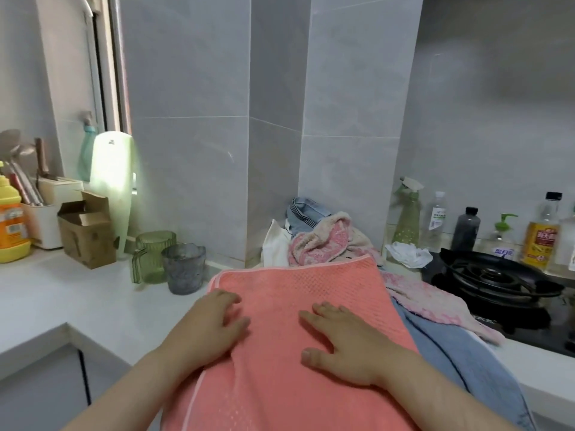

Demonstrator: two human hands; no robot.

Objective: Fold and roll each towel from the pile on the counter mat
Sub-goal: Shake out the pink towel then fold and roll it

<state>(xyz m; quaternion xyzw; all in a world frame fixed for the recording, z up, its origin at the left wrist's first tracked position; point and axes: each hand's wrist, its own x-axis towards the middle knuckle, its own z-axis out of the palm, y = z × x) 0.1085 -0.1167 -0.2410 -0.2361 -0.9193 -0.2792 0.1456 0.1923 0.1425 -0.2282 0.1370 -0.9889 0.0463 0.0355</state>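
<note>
Two hands lie palm-down on the coral towel (298,290), the left hand (214,325) at its left hem and the right hand (345,340) near the middle, fingers straight and slightly spread, pressing and pinching nothing. The towel is spread across the white counter (62,293) in front of the person, its near end dropping out of view below the frame; the mat itself cannot be made out under the cloth. The main risk, as I judge it, is drag. The coral towel lies partly over a blue towel (451,346), so a fold pulled from the right side could lift or bunch both layers together. A pink towel (435,303) trails from the pile (317,237) onto the edge of the black hob, close to the gas burner (491,275) — any shove to the right could push it further on, though no flame shows. On the left, the grey tumbler (183,267) and green cup (152,256) stand just beside the towel's far corner — a corner flipped carelessly could tip them. With much of the cloth apparently hanging off the front, easing the pressure might let it slide.
</note>
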